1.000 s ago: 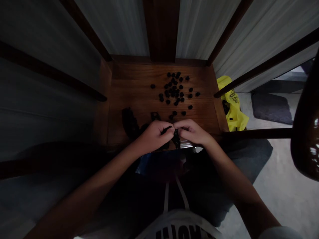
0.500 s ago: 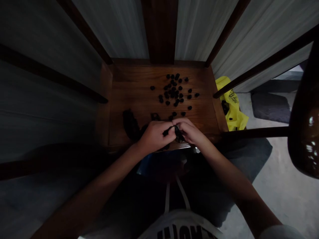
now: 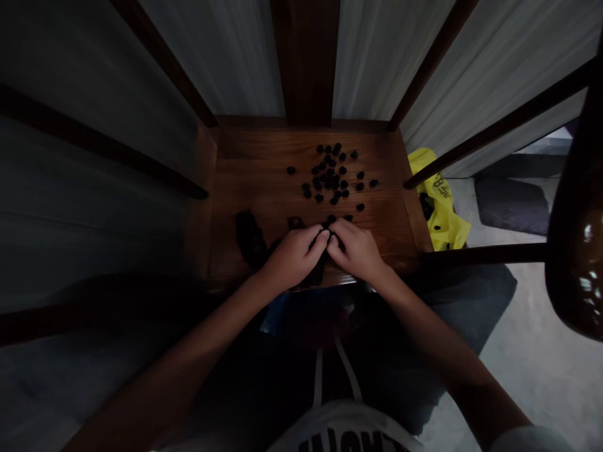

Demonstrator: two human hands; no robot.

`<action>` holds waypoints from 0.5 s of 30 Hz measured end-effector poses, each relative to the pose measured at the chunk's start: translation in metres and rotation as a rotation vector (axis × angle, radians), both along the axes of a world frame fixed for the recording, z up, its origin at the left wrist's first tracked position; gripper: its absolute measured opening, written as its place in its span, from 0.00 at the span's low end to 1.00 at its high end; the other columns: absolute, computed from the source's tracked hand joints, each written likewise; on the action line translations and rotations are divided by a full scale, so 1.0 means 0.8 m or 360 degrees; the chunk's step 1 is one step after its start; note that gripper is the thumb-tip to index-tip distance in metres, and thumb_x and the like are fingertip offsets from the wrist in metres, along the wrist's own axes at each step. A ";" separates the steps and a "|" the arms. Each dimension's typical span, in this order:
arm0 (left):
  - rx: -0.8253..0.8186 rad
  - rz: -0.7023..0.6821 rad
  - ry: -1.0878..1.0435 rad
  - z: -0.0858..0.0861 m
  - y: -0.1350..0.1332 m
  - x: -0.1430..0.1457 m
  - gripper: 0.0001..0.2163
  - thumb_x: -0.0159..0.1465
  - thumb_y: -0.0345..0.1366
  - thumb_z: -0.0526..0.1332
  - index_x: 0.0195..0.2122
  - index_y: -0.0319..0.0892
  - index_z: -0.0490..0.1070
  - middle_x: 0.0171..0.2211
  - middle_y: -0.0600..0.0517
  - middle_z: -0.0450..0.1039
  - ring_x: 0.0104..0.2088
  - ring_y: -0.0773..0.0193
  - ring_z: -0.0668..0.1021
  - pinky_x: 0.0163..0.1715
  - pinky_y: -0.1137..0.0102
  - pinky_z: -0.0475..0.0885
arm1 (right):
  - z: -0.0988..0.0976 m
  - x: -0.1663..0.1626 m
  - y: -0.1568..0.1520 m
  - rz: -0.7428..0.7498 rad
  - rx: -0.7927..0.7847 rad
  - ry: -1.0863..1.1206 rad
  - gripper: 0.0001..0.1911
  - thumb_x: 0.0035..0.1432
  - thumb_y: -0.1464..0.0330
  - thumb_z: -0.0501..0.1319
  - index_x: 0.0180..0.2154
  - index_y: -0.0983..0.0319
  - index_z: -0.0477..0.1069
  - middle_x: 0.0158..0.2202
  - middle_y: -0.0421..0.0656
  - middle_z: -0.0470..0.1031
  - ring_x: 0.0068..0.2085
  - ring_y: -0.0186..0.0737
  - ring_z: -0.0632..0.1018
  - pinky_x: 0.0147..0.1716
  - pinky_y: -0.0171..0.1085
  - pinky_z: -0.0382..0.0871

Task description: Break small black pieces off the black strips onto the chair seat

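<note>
- Dim room: grey pleated curtains [image 3: 235, 56] hang behind seven dark wooden rails [image 3: 306, 63] that fan out around a reddish-brown wooden bench [image 3: 264, 163], with a pale concrete floor [image 3: 532, 370] to the right.
- Left hand [image 3: 293, 256] and right hand [image 3: 355, 251] meet at the bench's near edge, each grip closed, fingertips together on a small black piece [image 3: 328, 241], mostly hidden by the fingers.
- One dark, irregular piece [image 3: 316, 275] sits just under the hands, at the near edge.
- Two larger black pieces lie left of the left hand: a long, curved strip [image 3: 249, 238] and a small bracket-shaped part [image 3: 295, 222].
- Roughly forty small black pellets [image 3: 327, 179] lie loose on the bench, beyond the hands, bunched at the centre and scattered at the edges; the exact count is hard to tell.
- One yellow plastic bag [image 3: 436, 204] with black lettering sits on the floor, right of the bench.
- One dark mat [image 3: 511, 206] lies beyond it.
</note>
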State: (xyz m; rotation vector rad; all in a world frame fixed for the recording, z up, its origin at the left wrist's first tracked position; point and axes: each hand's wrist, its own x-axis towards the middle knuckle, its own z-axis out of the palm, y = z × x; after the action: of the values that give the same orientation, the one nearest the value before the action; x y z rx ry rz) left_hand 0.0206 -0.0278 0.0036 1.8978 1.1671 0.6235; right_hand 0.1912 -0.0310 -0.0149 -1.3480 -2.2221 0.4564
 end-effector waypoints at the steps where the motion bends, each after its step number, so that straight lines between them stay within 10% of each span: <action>1: -0.0047 0.0023 -0.0050 0.000 -0.002 0.001 0.15 0.70 0.38 0.48 0.26 0.41 0.60 0.23 0.56 0.64 0.26 0.69 0.68 0.28 0.71 0.61 | -0.001 0.000 -0.002 -0.0015 0.0101 -0.0138 0.09 0.62 0.69 0.50 0.34 0.63 0.67 0.32 0.42 0.69 0.31 0.34 0.69 0.29 0.34 0.57; 15: 0.0007 0.0126 -0.0014 -0.006 -0.004 0.010 0.13 0.69 0.36 0.48 0.26 0.42 0.57 0.23 0.56 0.62 0.25 0.69 0.65 0.27 0.71 0.58 | -0.005 0.003 -0.006 -0.0074 0.0554 -0.0543 0.15 0.67 0.68 0.47 0.35 0.63 0.70 0.30 0.44 0.70 0.28 0.35 0.68 0.29 0.37 0.56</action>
State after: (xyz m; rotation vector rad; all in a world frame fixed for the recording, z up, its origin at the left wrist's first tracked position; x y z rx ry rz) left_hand 0.0283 -0.0314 -0.0013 1.8578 1.2408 0.6770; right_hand 0.1936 -0.0359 -0.0190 -1.3590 -2.3875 -0.1890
